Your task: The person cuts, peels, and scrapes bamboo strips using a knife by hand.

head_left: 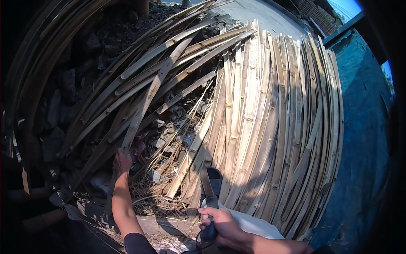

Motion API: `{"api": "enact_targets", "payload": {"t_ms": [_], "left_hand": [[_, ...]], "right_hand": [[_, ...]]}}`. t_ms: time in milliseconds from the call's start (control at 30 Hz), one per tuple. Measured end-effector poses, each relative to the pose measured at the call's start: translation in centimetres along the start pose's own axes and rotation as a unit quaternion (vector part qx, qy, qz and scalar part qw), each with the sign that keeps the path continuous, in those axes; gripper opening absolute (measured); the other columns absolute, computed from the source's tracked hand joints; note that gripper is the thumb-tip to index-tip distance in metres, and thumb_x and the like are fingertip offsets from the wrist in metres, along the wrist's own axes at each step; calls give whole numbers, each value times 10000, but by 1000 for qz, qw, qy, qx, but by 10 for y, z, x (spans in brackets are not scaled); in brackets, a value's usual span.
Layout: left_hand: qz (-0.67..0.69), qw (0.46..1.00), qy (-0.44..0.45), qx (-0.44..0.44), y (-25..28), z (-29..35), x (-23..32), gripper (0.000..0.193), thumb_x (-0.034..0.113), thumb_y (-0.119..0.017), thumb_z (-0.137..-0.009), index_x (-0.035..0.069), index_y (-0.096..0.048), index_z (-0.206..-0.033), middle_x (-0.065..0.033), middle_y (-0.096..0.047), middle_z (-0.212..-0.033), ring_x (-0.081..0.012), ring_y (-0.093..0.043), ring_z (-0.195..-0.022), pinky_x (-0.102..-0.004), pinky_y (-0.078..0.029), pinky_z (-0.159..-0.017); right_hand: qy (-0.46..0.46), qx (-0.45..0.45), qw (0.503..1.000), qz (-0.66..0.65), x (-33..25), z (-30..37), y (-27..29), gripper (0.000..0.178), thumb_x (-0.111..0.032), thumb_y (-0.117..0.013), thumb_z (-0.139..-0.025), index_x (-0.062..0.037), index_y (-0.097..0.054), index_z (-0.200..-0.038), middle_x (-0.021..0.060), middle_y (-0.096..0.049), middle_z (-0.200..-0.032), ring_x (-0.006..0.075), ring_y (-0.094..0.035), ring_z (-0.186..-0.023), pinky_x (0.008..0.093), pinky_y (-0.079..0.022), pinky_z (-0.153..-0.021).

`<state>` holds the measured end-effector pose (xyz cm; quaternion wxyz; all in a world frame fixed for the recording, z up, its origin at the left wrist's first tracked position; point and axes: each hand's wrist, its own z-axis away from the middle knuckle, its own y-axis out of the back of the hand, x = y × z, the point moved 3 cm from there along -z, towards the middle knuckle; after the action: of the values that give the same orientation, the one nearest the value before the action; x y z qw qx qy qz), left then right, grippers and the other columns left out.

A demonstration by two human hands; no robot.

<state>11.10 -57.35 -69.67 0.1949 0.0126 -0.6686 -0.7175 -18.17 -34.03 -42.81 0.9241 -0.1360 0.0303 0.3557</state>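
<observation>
My left hand (122,163) is closed round the lower part of a long split bamboo strip (148,95), which slants up and away to the right. In my right hand (226,224) is a large knife, gripped by its dark handle. The knife's blade (206,183) points upward, away from me, beside a dark shoe-like shape (214,180). Under and around the held strip lie more loose bamboo strips (114,101), crossing one another. To the right, a broad layer of pale bamboo strips (264,127) lies lengthwise, side by side.
Thin bamboo shavings (169,199) litter the ground between my hands. Broken stones (55,106) lie in shadow at the left. A blue wall or sheet (359,127) borders the right side. Pale pavement (266,15) shows beyond the strips, and white cloth (251,222) lies by my right forearm.
</observation>
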Motion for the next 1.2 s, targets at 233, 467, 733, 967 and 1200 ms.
{"api": "enact_targets", "payload": {"t_ms": [233,467,733,967,1200], "left_hand": [[395,853,58,-337,140,89,11,192,65,-448,-784,-40,-608,-786,-102,-605,-635,-170,-589,-511,-287,-481,-459],[330,853,74,-398,325,294,-55,127,91,-574,-797,-21,-615,-842,-67,-605,-700,-140,-586,-588,-283,-461,-520],[188,913,145,-330,467,517,-21,212,167,-763,-777,16,-614,-771,-11,-579,-605,-80,-534,-516,-240,-411,-491],[168,930,173,-276,482,655,-39,274,183,-810,-718,-3,-628,-806,-15,-596,-645,-69,-543,-582,-248,-443,-542],[26,965,130,-226,493,694,-45,338,195,-754,-722,-24,-641,-954,-167,-659,-786,-245,-652,-765,-354,-494,-710]], "right_hand": [[64,-52,996,-28,18,3,-19,91,-65,-568,-823,-29,-495,-782,35,-470,-642,147,-472,-563,307,-440,-531],[58,-108,986,-116,15,15,-40,93,-115,-546,-873,-40,-500,-844,58,-515,-738,169,-521,-610,324,-470,-560],[132,-153,977,-63,34,-15,-28,164,-46,-565,-878,38,-510,-1007,124,-567,-889,239,-608,-779,353,-521,-702],[7,-349,928,128,63,5,-30,628,-261,-612,-895,6,-281,-1358,227,-386,-1358,332,-464,-1194,483,-444,-901],[75,-438,871,209,131,80,-3,368,-313,-754,-788,-78,-543,-978,80,-547,-792,181,-524,-565,343,-489,-516]]}}
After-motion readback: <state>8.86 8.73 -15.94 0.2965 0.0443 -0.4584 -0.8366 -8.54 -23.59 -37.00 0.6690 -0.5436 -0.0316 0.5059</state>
